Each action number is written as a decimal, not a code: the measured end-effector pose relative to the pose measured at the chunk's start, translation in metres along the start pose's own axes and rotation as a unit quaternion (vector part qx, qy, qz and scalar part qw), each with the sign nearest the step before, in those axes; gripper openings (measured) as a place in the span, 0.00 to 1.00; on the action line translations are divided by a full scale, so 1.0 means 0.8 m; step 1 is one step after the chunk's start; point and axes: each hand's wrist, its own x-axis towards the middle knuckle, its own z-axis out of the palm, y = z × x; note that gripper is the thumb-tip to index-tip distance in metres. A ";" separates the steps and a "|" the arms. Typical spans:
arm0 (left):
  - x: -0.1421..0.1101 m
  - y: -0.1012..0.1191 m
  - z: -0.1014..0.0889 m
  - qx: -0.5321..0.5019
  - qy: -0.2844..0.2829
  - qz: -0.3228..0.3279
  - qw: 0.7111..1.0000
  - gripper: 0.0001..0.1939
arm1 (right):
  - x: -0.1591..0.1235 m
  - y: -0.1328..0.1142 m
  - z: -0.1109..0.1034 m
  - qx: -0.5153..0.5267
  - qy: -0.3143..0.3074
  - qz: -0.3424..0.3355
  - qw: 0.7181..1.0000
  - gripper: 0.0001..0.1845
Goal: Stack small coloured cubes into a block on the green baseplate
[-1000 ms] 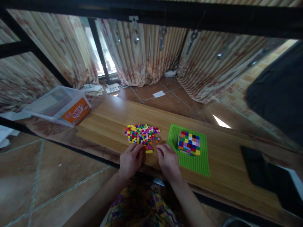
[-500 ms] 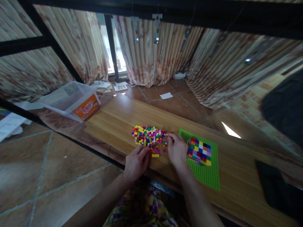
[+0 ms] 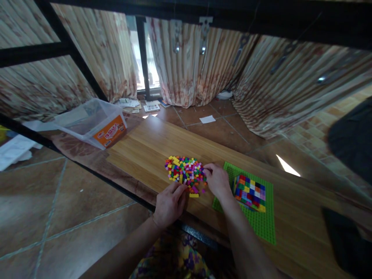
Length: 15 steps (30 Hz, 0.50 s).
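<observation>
A clear plastic bin (image 3: 87, 122) sits at the left of the frame, open at the top, on a brown patterned cloth (image 3: 72, 145). An orange label (image 3: 110, 131) covers the side facing the wooden board (image 3: 142, 145). Pale patches show through the bin's walls; whether they are contents or things behind it, I cannot tell.

The board runs from the middle left to the lower right. At the center of the frame, a pile of small bricks (image 3: 184, 169) lies loose on it, mixed in yellow, red, green, white, pink, purple and orange. A long yellow brick (image 3: 194, 195) lies at the pile's near edge.

The left hand (image 3: 169, 205) is at that near edge, thumb and fingertips drawn together; whether a brick is between them, I cannot tell. The right hand (image 3: 217, 181) reaches to the pile's right edge, thumb and forefinger close together at the bricks. Any brick in their grip is too small to make out.

Right of the right hand, a green baseplate (image 3: 264, 228) lies on the board and bears a block of many-colored bricks (image 3: 250, 193). A dark flat object (image 3: 343, 236) is at the lower right. Papers (image 3: 128, 104) lie beyond the bin, near the curtains (image 3: 180, 66).
</observation>
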 end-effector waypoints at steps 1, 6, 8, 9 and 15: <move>0.000 0.000 0.000 -0.001 0.000 -0.001 1.000 0.11 | -0.001 0.000 0.001 0.002 0.000 -0.001 1.000 0.10; 0.000 0.000 0.001 -0.002 0.001 -0.004 1.000 0.11 | -0.014 -0.009 -0.003 0.021 0.032 -0.020 0.999 0.11; 0.000 0.000 0.001 -0.008 0.001 -0.005 1.000 0.11 | -0.026 -0.014 -0.009 0.056 0.066 -0.027 0.996 0.11; 0.000 0.000 0.000 -0.012 0.002 -0.007 1.000 0.11 | -0.033 -0.017 -0.013 0.081 0.081 -0.028 0.993 0.12; 0.000 0.006 -0.009 -0.054 0.026 -0.028 0.998 0.14 | -0.103 -0.009 -0.046 0.152 0.116 -0.033 0.981 0.14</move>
